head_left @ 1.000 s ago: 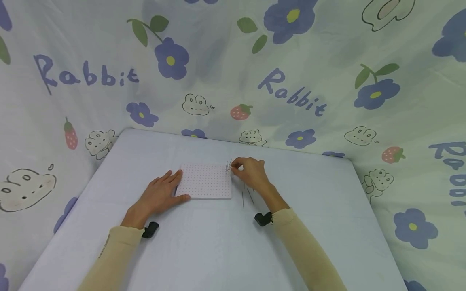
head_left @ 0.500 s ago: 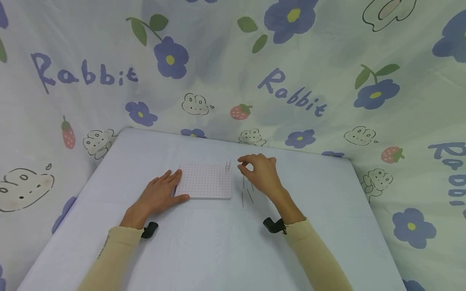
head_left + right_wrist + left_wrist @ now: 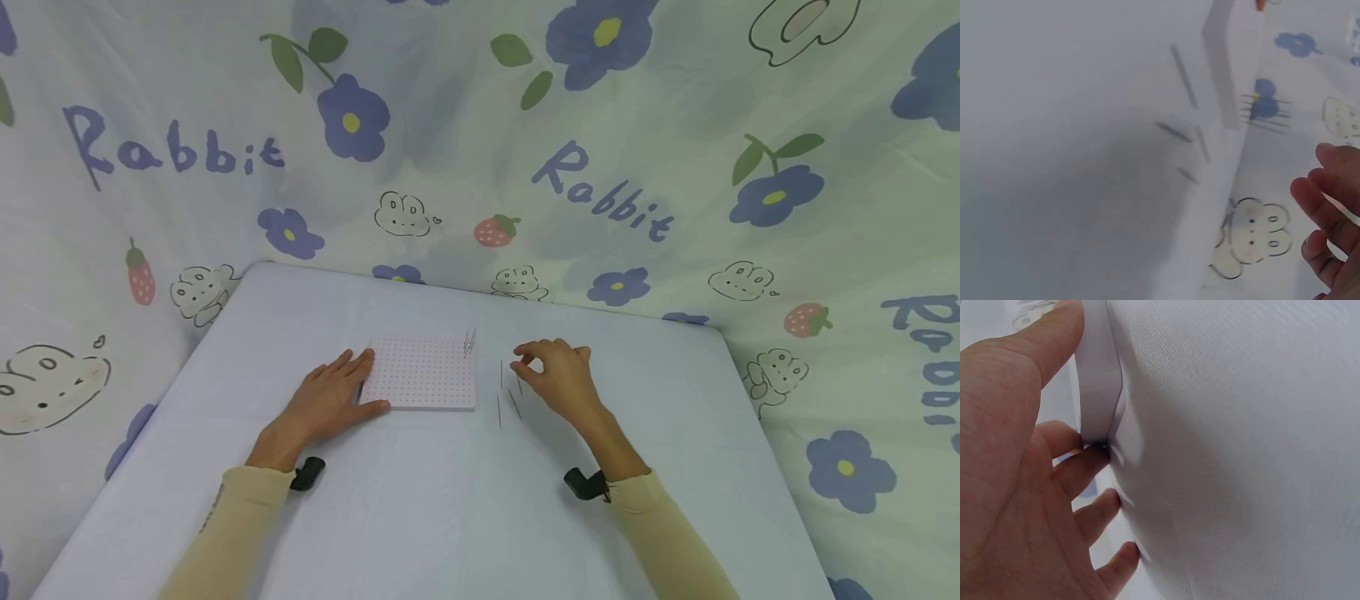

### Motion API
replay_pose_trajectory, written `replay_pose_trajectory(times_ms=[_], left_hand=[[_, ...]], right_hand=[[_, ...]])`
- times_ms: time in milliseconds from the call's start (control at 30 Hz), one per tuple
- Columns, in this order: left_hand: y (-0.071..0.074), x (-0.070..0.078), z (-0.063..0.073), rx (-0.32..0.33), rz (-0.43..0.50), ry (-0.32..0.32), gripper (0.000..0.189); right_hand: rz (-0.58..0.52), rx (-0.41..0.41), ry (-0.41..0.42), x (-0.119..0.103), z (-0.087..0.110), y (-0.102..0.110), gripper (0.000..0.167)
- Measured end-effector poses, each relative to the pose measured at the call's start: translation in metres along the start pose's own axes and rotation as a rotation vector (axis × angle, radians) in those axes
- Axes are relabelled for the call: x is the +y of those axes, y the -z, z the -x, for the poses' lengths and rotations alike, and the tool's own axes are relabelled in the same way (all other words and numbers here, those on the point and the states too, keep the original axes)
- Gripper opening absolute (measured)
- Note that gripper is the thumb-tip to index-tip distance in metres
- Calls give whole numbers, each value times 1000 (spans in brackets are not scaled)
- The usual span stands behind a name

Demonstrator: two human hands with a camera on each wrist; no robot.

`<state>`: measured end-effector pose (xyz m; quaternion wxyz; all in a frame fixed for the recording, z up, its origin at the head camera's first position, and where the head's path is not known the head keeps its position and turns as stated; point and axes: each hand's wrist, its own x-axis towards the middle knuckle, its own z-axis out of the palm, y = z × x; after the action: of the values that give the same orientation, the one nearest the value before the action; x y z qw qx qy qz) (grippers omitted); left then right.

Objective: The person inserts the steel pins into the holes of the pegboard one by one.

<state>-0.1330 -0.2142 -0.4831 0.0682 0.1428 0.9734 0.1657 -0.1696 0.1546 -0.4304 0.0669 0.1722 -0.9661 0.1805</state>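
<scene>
A white board (image 3: 420, 375) dotted with small holes lies on the table in the head view. My left hand (image 3: 330, 408) rests spread at its left side, fingers straight, with the thumb against the near edge. The left wrist view shows that thumb and two fingers touching the board's side (image 3: 1097, 369). Several thin dark needle-like pins (image 3: 469, 342) stand in the board's far right corner. Over loose pins (image 3: 499, 412) to the right of the board hovers my right hand (image 3: 562, 379), its fingers bent loosely. In the right wrist view, nothing shows between its fingertips (image 3: 1300, 187).
A white cloth covers the table (image 3: 450, 517). Behind it hangs a curtain (image 3: 450, 150) with flowers, rabbits and lettering. Black wrist cameras sit at the left sleeve (image 3: 308, 473) and the right sleeve (image 3: 585, 484).
My right hand has drawn back from the standing pins, rightward and nearer, over the loose pins. Thumb and forefinger, which were together at the pins, have parted. The left hand stays put.
</scene>
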Motion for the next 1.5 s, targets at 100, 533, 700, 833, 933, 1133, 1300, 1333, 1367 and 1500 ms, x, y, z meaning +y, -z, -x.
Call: replay_pose_trajectory(times_ms=[100,533,700,833,933,1133,1300,1333,1367,1500], left_hand=[[0,1,1,5,-9,0,95],[1,2,2,12,-10,-5,94],[1,3,2,12,-7,-7,93],[1,3,2,12,-8,-8,94],[1,3,1,10,-6,-8,94],[1,3,1,10,-6,-8,94],[1,4,1,10,-18,-6,94],[1,4,1,10,-20,-5,94],[1,4,1,10,-22,-6,94],[1,3,0,9,-25,-8,94]], right_hand=[[22,-30,-31,9,3,-10,28],[43,-133,-115,34,9,-46,39],[23,-136,-127,38,8,-51,39],[22,-136,-131,39,5,-53,35],[33,-140,-132,39,4,-54,32],[53,-155,-135,39,1,-54,27],[31,-163,-144,38,0,-52,17],[26,-165,-145,38,-1,-51,15],[25,-166,-146,38,-1,-50,13],[24,-172,-144,37,-4,-49,8]])
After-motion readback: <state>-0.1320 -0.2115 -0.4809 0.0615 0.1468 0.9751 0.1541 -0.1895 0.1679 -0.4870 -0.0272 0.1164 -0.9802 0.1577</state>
